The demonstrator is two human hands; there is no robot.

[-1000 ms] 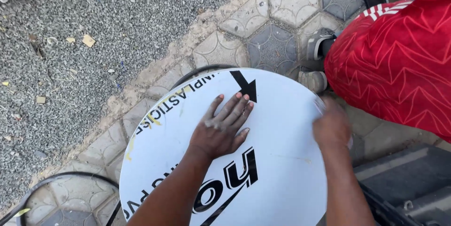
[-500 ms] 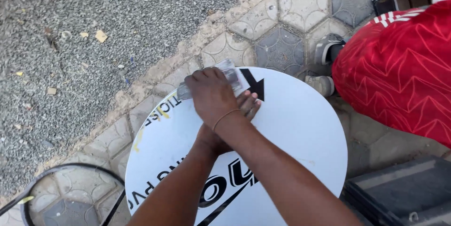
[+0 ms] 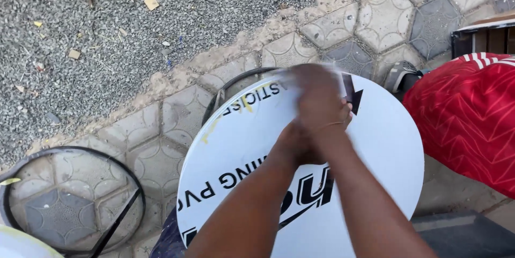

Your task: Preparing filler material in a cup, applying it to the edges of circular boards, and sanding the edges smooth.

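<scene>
Your right hand (image 3: 316,94) lies blurred across the far part of the round white sign board (image 3: 386,156), crossing over your left hand (image 3: 298,142), which rests on the board beneath it; whether either hand is flat or gripping something you cannot tell from the blur. The board, printed with black lettering and a black arrow, sits in the near middle of the scene over hexagonal paving stones (image 3: 332,24). A person in red patterned clothing (image 3: 466,113) is just to its right, a black ring (image 3: 70,199) lies at near left, and gravel (image 3: 134,38) spreads across the far left.

Hexagon paving (image 3: 161,129): black hoop (image 3: 70,204), white disc (image 3: 375,145).
</scene>
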